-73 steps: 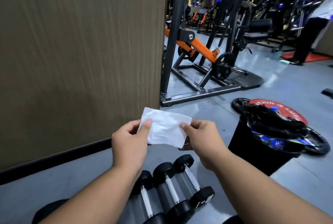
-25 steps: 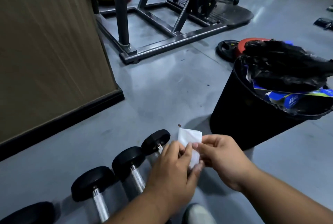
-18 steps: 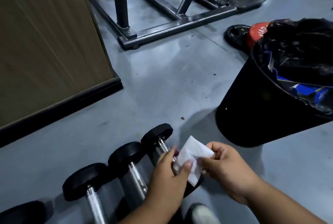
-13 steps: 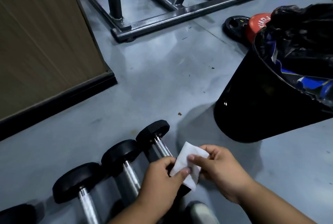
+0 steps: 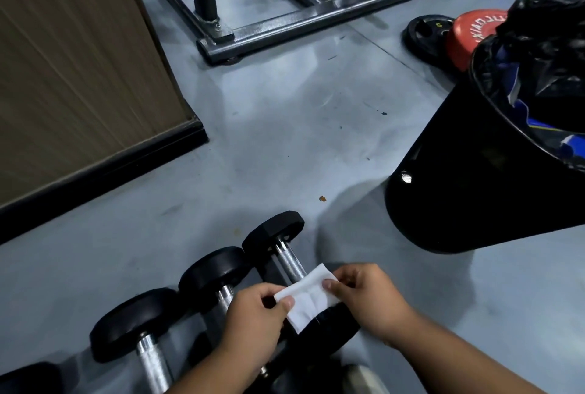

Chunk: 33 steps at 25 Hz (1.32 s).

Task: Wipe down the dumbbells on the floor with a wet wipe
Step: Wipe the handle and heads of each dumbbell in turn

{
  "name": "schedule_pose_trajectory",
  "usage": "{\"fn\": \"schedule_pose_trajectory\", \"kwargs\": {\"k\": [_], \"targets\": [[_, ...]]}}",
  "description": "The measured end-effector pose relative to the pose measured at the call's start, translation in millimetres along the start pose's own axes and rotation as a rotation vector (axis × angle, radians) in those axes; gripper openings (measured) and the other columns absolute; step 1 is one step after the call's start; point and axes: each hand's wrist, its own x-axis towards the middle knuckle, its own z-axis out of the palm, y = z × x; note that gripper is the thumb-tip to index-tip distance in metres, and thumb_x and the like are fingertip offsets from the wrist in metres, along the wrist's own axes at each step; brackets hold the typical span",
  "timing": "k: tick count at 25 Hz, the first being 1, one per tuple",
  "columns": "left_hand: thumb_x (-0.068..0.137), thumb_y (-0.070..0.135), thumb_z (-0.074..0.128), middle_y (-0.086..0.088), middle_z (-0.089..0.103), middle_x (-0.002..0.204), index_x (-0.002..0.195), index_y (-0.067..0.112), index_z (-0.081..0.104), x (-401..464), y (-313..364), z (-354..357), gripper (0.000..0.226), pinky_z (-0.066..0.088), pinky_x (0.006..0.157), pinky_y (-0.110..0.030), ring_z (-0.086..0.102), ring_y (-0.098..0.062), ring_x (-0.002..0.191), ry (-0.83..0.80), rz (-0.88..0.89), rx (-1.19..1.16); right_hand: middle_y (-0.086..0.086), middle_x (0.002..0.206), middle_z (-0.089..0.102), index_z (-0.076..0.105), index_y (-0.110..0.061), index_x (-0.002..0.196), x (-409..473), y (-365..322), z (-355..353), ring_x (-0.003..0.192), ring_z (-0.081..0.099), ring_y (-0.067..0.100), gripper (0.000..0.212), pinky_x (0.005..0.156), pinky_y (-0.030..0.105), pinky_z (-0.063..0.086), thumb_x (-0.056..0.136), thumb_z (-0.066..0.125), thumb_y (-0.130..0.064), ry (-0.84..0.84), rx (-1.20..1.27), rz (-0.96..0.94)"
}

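Wipe (image 5: 308, 298) stretched between left hand (image 5: 253, 327) and right hand (image 5: 364, 295), fingers of both pinched on its edges, just above the rightmost dumbbell (image 5: 286, 262) in the row on the floor (image 5: 285, 140). No wiping begun; all dumbbells left. Beyond, black trash bin (image 5: 459, 178). Compared with half a second ago: wipe spread flatter, hands further apart.

Grey gym floor (image 5: 285, 127)
We see dumbbells (image 5: 221, 270) in a row, black bin (image 5: 459, 187), weight plates (image 5: 424, 35), machine frame (image 5: 285, 26) on it.
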Motion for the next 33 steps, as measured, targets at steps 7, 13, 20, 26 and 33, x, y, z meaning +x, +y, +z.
{"fn": "schedule_pose_trajectory", "kwargs": {"k": [7, 13, 20, 26, 33], "targets": [[0.082, 0.012, 0.081, 0.004, 0.074, 0.071, 0.084, 0.022, 0.073, 13, -10, 11, 0.013, 0.061, 0.071, -0.035, 0.071, -0.015, 0.067, 0.019, -0.069, 0.027, -0.011, 0.057, 0.062, 0.069, -0.021, 0.071, 22, 0, -3, 0.052, 0.052, 0.000, 0.022, 0.057, 0.022, 0.043, 0.085, 0.080, -0.034, 0.065, -0.246, 0.063], [0.082, 0.017, 0.079, 0.008, 0.073, 0.066, 0.079, 0.024, 0.073, 9, -13, 18, 0.010, 0.059, 0.065, -0.033, 0.070, -0.013, 0.062, 0.029, -0.068, 0.072, -0.007, 0.092, 0.047, 0.067, -0.021, 0.091, 10, -26, 3, 0.090, 0.062, 0.020, 0.005, 0.072, 0.023, 0.039, 0.087, 0.070, -0.023, 0.224, -0.573, -0.240], [0.080, 0.010, 0.069, 0.016, 0.072, 0.066, 0.080, 0.026, 0.076, 13, -9, 12, 0.017, 0.052, 0.057, -0.018, 0.065, 0.003, 0.058, 0.015, -0.012, 0.131, 0.006, 0.087, 0.060, 0.061, -0.018, 0.088, 7, -54, 43, 0.074, 0.049, 0.024, 0.005, 0.079, 0.025, 0.053, 0.090, 0.059, -0.023, -0.178, -0.773, 0.100], [0.081, 0.017, 0.071, 0.013, 0.070, 0.069, 0.086, 0.028, 0.075, 18, -14, 8, 0.013, 0.045, 0.057, -0.010, 0.061, 0.006, 0.058, -0.031, 0.089, 0.232, 0.005, 0.090, 0.067, 0.071, -0.023, 0.096, 13, -70, 41, 0.087, 0.066, 0.027, 0.026, 0.073, 0.026, 0.052, 0.075, 0.068, -0.036, -0.262, -0.700, 0.326], [0.082, 0.026, 0.077, 0.015, 0.069, 0.075, 0.085, 0.033, 0.070, 16, -17, 8, 0.010, 0.046, 0.063, -0.007, 0.062, 0.007, 0.064, -0.060, 0.106, 0.261, 0.001, 0.064, 0.048, 0.042, -0.017, 0.076, -1, -52, 48, 0.075, 0.057, 0.033, 0.024, 0.052, 0.027, 0.035, 0.068, 0.062, -0.028, -0.121, -0.859, 0.098]]}}
